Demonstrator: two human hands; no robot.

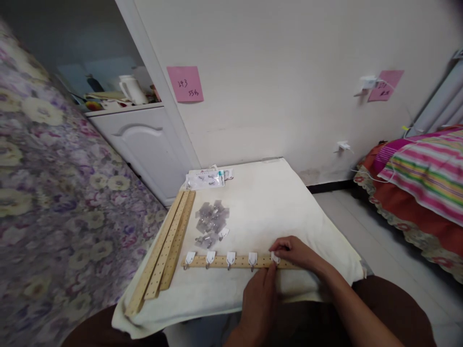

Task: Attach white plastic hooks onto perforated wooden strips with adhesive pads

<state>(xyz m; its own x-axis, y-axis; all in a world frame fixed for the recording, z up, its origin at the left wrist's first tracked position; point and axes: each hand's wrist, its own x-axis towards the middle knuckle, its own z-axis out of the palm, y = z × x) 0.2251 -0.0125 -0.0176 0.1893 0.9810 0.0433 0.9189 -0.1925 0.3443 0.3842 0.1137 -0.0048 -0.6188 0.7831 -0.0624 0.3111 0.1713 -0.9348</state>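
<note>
A wooden strip with small holes [241,262] lies crosswise near the table's front edge. Several white hooks [230,258] sit along it, their metal hooks pointing toward me. At the strip's right part, my right hand [294,251] pinches another white hook [275,258] from above. My left hand [257,295] is closed, with its fingertips at the lower end of that same hook, over the strip's near edge. The right end of the strip is partly hidden by my right hand. Beyond the strip, one loose white hook [224,233] lies beside a pile of clear packets [211,217].
Several perforated wooden strips [169,246] lie along the table's left side. Packaged hooks [206,179] rest at the far left corner of the cloth-covered table [267,197]. A flowered curtain [72,193] hangs at left, a wall [260,86] stands behind, and a bed [423,178] is at right.
</note>
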